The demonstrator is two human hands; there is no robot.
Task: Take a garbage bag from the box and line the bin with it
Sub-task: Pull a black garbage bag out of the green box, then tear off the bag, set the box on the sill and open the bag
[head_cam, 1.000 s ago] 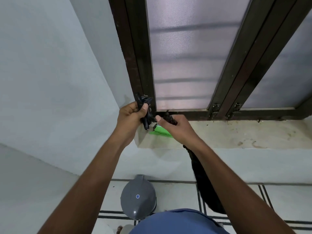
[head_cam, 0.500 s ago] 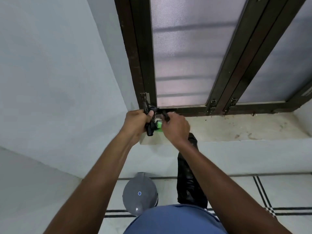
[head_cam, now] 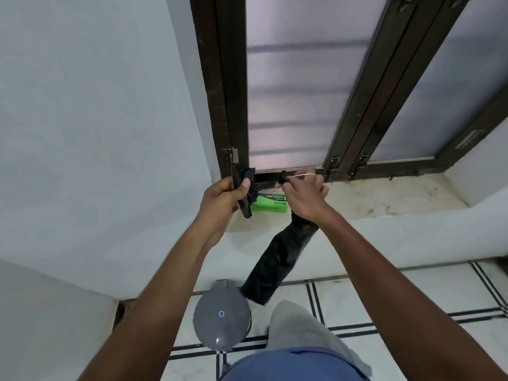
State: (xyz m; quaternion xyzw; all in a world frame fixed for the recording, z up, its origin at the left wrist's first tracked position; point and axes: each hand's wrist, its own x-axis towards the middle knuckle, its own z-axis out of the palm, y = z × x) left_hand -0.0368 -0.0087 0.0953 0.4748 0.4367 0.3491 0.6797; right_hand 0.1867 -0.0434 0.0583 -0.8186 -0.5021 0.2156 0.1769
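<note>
The black garbage bag [head_cam: 277, 259] I grip in my right hand [head_cam: 305, 198] now hangs free below it, torn clear of the bag roll [head_cam: 246, 192] clenched in my left hand [head_cam: 222, 199], both fists tight. The green box [head_cam: 270, 206] sits between my fingers on the sill; the closed grey bin [head_cam: 221, 316] waits below, unlined.
</note>
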